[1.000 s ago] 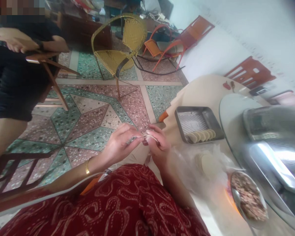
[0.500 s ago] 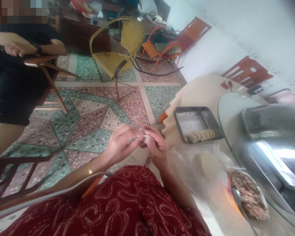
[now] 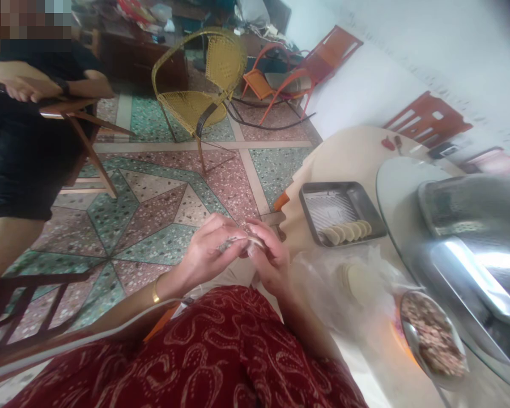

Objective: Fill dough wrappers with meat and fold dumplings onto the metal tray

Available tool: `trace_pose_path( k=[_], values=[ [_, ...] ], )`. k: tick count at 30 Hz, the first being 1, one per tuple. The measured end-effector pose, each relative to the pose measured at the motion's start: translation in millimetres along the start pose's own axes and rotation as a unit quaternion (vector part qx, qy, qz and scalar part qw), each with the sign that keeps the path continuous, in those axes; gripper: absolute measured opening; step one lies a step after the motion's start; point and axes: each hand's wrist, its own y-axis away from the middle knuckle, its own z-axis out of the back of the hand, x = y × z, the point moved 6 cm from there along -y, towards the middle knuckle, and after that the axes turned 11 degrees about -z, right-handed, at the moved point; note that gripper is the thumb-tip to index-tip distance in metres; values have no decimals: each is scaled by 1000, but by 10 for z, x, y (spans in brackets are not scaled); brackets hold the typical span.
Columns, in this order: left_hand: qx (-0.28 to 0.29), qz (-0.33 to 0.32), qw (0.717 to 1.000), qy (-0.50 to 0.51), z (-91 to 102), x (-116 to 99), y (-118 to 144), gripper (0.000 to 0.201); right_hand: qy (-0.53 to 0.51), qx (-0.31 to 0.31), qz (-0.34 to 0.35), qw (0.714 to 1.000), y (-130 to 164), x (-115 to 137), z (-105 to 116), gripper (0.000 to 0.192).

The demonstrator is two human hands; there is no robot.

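Note:
My left hand point(image 3: 210, 249) and my right hand point(image 3: 267, 255) meet above my lap, pinching a small dumpling point(image 3: 251, 240) between their fingertips. My left fingers press its filled edge; my right hand cups the pale wrapper from the right. A gold bangle point(image 3: 154, 293) sits on my left wrist. A metal tray point(image 3: 368, 212) to the right holds a row of folded dumplings point(image 3: 348, 232). Round wrappers point(image 3: 359, 283) lie inside a clear plastic bag. A bowl of minced filling point(image 3: 433, 337) stands at lower right.
A glass turntable point(image 3: 397, 192) carries large steel trays point(image 3: 471, 226). Another person in black sits at upper left on a wooden chair point(image 3: 74, 113). A yellow woven chair point(image 3: 204, 85) and orange chairs point(image 3: 280, 85) stand on the patterned tile floor point(image 3: 153, 204).
My two hands have closed in on each other, and the wrapper is folded more tightly over the filling. The view has shifted slightly.

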Motion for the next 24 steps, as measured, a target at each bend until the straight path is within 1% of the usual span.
trace_pose_path(
  k=[3, 7, 11, 13, 18, 21, 24],
  values=[
    [14, -1, 1000, -1, -15, -4, -15, 12, 15, -6, 26, 1000, -4, 60, 16, 37],
    [9, -7, 1000, 7, -39, 8, -7, 7, 28, 0, 34, 999, -5, 95, 6, 43],
    [2, -35, 999, -8, -40, -23, -21, 7, 15, -5, 37, 999, -4, 91, 9, 44],
    [5, -36, 999, -8, -33, -33, -36, 7, 7, -8, 45, 999, -5, 91, 15, 45],
    [43, -20, 998, 30, -46, -34, -77, 20, 14, -5, 59, 998, -9, 114, 29, 46],
    [64, -9, 997, 52, -68, -21, -95, 15, 26, 8, 58, 998, -4, 134, 22, 48],
    [57, -13, 997, 49, -75, -13, -103, 9, 16, 22, 49, 998, 5, 129, 11, 50]
  ],
)
